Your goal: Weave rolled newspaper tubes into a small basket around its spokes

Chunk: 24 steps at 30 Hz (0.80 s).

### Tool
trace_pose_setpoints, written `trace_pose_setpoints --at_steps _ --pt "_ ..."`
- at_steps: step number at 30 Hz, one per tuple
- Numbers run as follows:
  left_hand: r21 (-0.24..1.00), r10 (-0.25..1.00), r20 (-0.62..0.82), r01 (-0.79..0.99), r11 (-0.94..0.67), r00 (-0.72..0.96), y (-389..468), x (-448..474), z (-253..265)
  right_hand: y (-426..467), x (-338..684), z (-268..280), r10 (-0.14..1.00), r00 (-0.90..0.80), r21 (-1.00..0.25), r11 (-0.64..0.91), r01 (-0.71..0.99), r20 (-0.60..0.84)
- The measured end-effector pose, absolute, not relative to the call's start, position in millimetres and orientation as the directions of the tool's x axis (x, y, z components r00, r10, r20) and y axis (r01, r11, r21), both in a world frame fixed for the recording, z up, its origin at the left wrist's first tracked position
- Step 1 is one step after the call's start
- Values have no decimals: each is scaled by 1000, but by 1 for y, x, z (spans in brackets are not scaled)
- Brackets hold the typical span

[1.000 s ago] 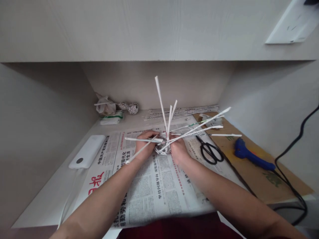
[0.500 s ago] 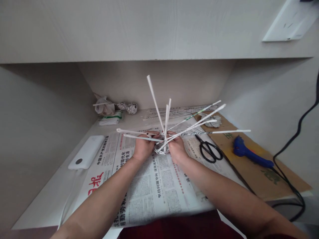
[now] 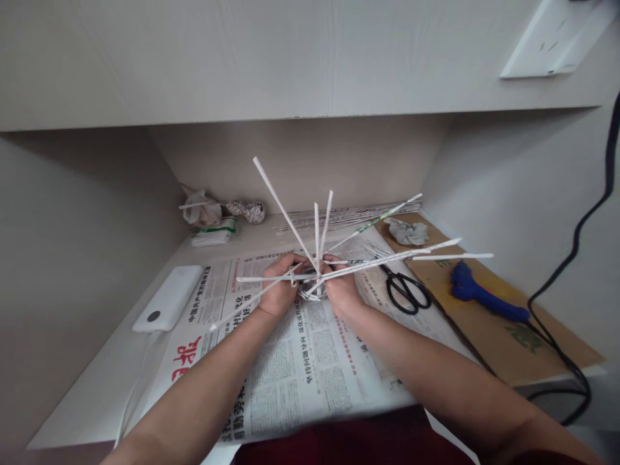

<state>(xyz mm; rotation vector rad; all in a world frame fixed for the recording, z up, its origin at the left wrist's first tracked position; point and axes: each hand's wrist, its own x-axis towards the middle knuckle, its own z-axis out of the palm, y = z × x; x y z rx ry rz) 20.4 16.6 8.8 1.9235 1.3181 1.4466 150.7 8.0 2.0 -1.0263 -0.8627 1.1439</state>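
Note:
Between my hands is a small piece woven from rolled newspaper sticks (image 3: 312, 292), with long white ends spreading out in several directions. My left hand (image 3: 281, 284) is closed around its left side, where paper sticks (image 3: 254, 279) point left and down. On the other side my right hand (image 3: 340, 284) grips the piece, fingers partly hidden behind the sticks. Some ends stand up, such as one paper stick (image 3: 285, 213) leaning left; others, such as a paper stick (image 3: 402, 256), run out over my right hand.
Newspaper (image 3: 290, 374) covers the tabletop. Black scissors (image 3: 407, 292) lie at right, beside cardboard (image 3: 523, 345) bearing a blue glue gun (image 3: 489, 300) with a black cord. A white power bank (image 3: 169, 298) lies left. Behind are loose paper sticks (image 3: 339, 219) and a speckled woven item (image 3: 249, 210).
The tall stick has tipped further left, and a left-hand stick now slants down toward my forearm. The sticks on the right have swung lower. Both hands stay on the woven piece.

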Motion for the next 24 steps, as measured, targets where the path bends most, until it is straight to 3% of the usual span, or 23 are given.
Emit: trace_pose_setpoints --at_steps 9,24 --pt "827 883 468 336 -452 36 26 18 10 6 152 -8 981 167 -969 135 -205 101" --pt "877 909 418 257 -407 14 30 18 0 2 150 2 990 106 -946 125 -298 97"
